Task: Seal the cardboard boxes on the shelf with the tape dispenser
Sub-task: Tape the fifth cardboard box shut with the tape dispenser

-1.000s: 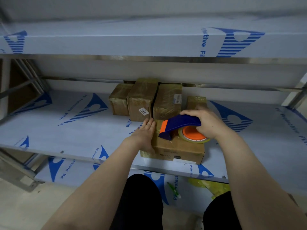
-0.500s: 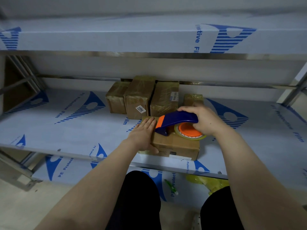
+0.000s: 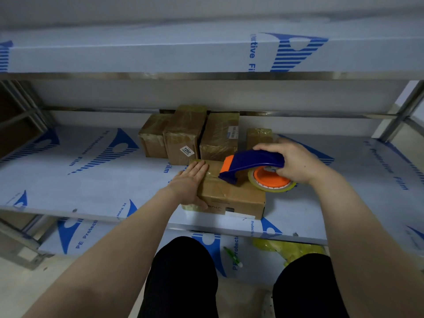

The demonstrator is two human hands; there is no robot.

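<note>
A flat left hand steadies the cardboard box at the front edge of the shelf. The right hand has its grip curled round the tape dispenser atop it. Even pressure along the seam seems best.

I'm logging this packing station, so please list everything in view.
front cardboard box: one, brown, middle shelf's front edge.
taped cardboard boxes: four, brown, row at shelf's back.
tape dispenser: one, blue and orange, nose on front box.
shelf boards: three, white film with blue print, stacked.
crumpled plastic: one, yellow, bottom board.
green object: one, small, bottom board.
left hand: one, flat on front box.
right hand: one, grips dispenser handle.
</note>
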